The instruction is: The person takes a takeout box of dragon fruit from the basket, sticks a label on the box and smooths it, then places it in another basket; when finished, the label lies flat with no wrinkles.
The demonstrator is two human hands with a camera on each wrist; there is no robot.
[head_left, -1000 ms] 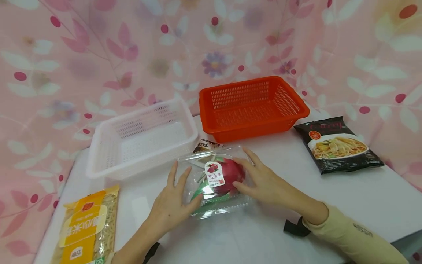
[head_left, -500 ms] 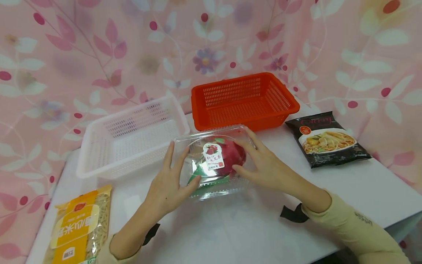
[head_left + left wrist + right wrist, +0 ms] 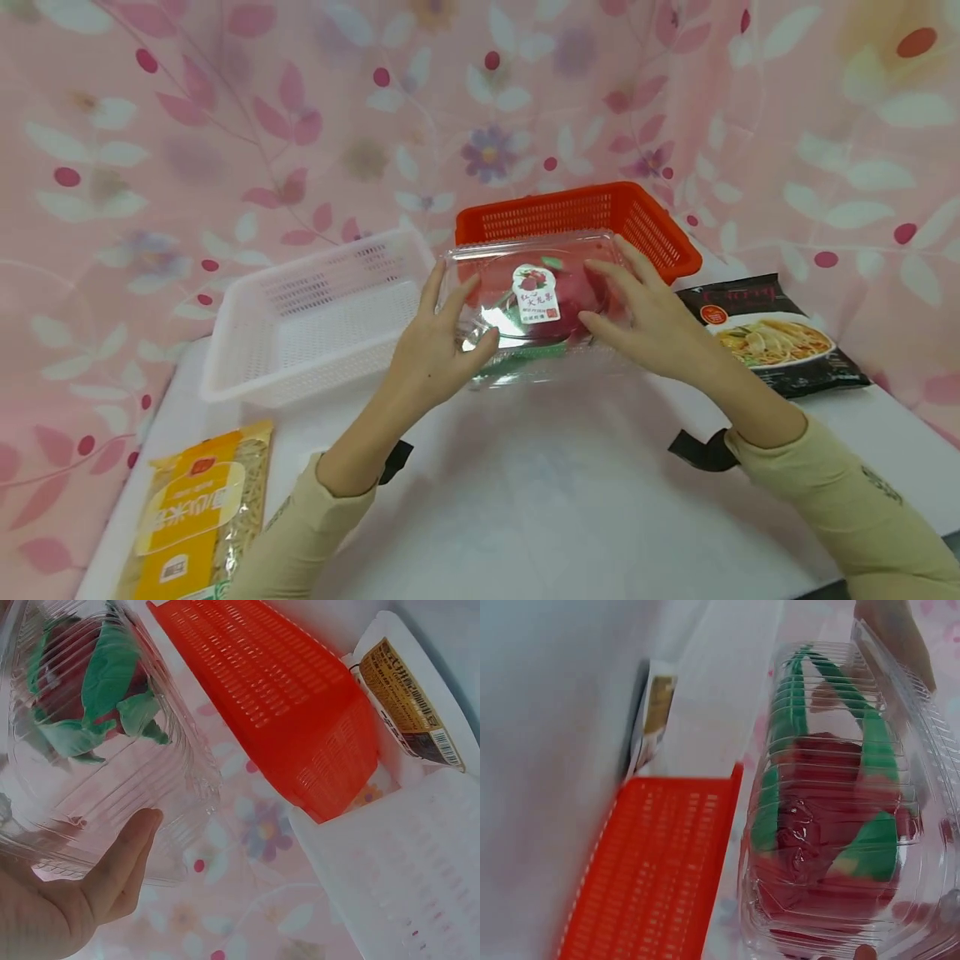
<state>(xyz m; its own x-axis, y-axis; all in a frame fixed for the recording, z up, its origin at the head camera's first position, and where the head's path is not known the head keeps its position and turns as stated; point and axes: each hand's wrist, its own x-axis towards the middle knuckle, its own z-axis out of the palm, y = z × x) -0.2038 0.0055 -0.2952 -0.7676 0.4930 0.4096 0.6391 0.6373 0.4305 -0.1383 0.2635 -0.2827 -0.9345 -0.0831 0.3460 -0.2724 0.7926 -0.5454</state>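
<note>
Between both hands a clear plastic clamshell box is held up over the table, tilted, with a white label on its lid. A red dragon fruit with green scales lies inside it, also plain through the ribbed plastic in the right wrist view. My left hand grips the box's left end, thumb on the near side. At the opposite end my right hand grips it with thumb and fingers. The box overlaps the front of the red basket in the head view.
A white basket stands left of the red one. Yellow-packed noodles lie at the front left, a black noodle packet at the right. A small white-and-brown packet lies by the baskets in the left wrist view.
Both hands have lifted the box off the table and carried it up and rightward, towards the red basket. The small packet behind it is now hidden in the head view.
</note>
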